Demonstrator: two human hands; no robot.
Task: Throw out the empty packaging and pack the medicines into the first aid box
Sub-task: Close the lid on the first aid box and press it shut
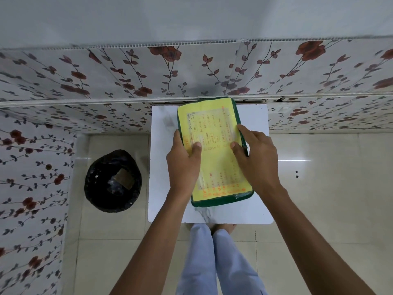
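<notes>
The first aid box [214, 124] is a green rectangular box whose closed lid carries a yellow sheet with handwritten orange and green text. It stands on a small white table [255, 209]. My left hand [184, 165] grips its left edge, thumb on the lid. My right hand [258, 158] grips its right edge, thumb on the lid as well. No loose medicines or packaging lie on the table. A bin [112, 180] lined with a black bag stands on the floor to the left, with a brownish packet inside.
Floral-patterned panels [127, 77] line the wall behind the table and the left side. Glossy cream floor tiles [319, 188] spread to the right. My legs in light blue trousers [212, 262] and bare feet stand at the table's near edge.
</notes>
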